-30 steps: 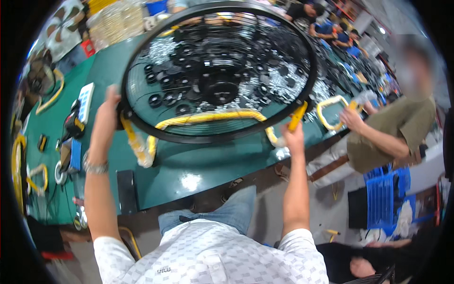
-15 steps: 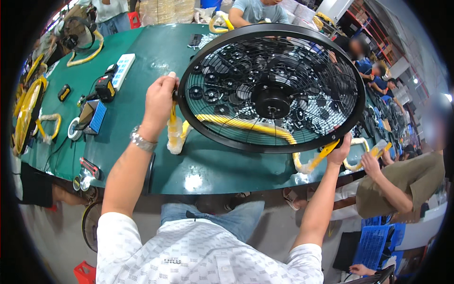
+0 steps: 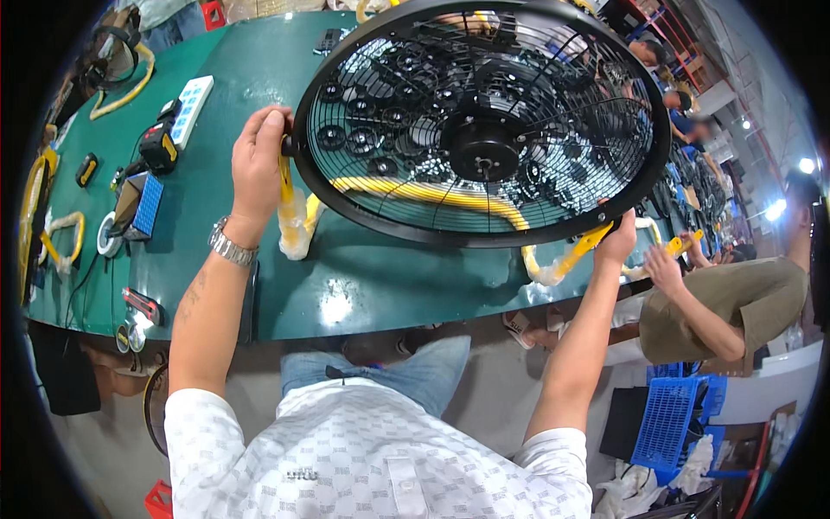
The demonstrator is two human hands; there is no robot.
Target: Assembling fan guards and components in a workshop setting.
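A large black round floor fan [image 3: 484, 160] with a wire grille stands tilted on the green table [image 3: 380, 290] in front of me. Its yellow tube stand [image 3: 566, 262] runs behind and below the grille, with cloudy plastic wrap round the tube ends. My left hand [image 3: 259, 160] is closed at the left side joint, where the stand's arm meets the fan's rim. At the lower right joint, my right hand [image 3: 616, 240] grips the fan, its fingers partly hidden behind the rim and bracket. Through the grille, several round black parts show on the table.
Left on the table lie a cordless power tool [image 3: 158, 145], a white power strip [image 3: 192, 108], a blue box [image 3: 143, 208], a tape roll [image 3: 109, 235] and a utility knife [image 3: 142, 304]. Another fan [image 3: 111, 65] stands far left. A co-worker [image 3: 722, 298] handles a yellow part at right, near blue crates [image 3: 664, 424].
The view has shifted, so the table and its tools sit farther up and left. The fan appears higher in the picture. Both hands keep their places at the fan's sides.
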